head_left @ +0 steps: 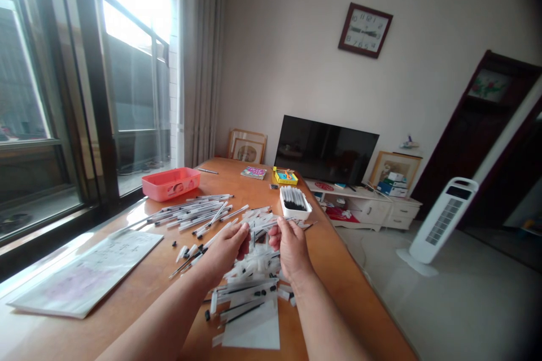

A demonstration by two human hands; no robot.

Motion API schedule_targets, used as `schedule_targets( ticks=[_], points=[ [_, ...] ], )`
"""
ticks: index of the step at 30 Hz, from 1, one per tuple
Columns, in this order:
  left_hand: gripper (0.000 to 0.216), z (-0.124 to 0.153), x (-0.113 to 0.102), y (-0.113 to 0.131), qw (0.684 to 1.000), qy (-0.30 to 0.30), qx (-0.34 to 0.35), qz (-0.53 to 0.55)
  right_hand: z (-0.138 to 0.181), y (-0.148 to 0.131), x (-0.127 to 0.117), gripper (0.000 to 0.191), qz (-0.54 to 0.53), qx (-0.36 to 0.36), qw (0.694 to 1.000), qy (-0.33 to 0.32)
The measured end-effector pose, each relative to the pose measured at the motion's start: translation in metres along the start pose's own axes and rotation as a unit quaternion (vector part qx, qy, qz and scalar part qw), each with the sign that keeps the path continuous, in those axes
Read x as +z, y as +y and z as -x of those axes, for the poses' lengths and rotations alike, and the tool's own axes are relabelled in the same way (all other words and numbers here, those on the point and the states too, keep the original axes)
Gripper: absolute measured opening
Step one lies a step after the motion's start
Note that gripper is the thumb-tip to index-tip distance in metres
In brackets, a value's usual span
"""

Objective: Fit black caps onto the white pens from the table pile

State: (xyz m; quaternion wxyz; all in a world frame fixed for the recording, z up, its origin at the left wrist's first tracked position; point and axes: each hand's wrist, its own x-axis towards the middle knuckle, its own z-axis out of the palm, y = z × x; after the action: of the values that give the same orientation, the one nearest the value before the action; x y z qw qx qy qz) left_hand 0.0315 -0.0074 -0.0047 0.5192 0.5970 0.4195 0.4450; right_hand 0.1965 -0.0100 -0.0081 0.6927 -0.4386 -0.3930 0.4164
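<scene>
My left hand [232,243] is closed, thumb against curled fingers, over the middle of the wooden table. My right hand [292,247] faces it a little way off, its fingers also pinched together. Whatever lies in either pinch blends with the pale parts behind and cannot be made out. Below and between the hands is a heap of clear pen barrels, white pieces, black caps and dark refills [254,287], partly on a white sheet [258,330]. Beyond my left hand lie many pens [190,213]. A white box [297,213] of upright-packed pens with black ends stands past my right hand.
A pink-red plastic bin [169,186] sits at the table's left edge, above a paper booklet [84,273]. Farther back are a magazine [253,172] and a yellow box [285,176]. The table's right edge drops to the floor, where a white tower fan [444,223] stands.
</scene>
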Motion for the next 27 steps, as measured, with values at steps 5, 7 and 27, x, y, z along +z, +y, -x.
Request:
schedule_targets(
  ticks=[5,7,27],
  points=[
    [0.058,0.0002,-0.0002,0.0015,0.999,0.017,-0.024,0.031,-0.0003,-0.0009,-0.0004,0.04,-0.001,0.001,1.0,0.004],
    [0.052,0.0003,-0.0002,0.0012,0.999,0.008,0.005,0.042,-0.0019,0.0003,-0.0015,0.04,-0.004,0.003,1.0,0.009],
    [0.053,-0.0004,-0.0009,0.0012,0.998,0.007,-0.035,0.048,-0.0019,-0.0017,-0.0027,0.037,-0.011,0.004,1.0,0.003]
  ],
)
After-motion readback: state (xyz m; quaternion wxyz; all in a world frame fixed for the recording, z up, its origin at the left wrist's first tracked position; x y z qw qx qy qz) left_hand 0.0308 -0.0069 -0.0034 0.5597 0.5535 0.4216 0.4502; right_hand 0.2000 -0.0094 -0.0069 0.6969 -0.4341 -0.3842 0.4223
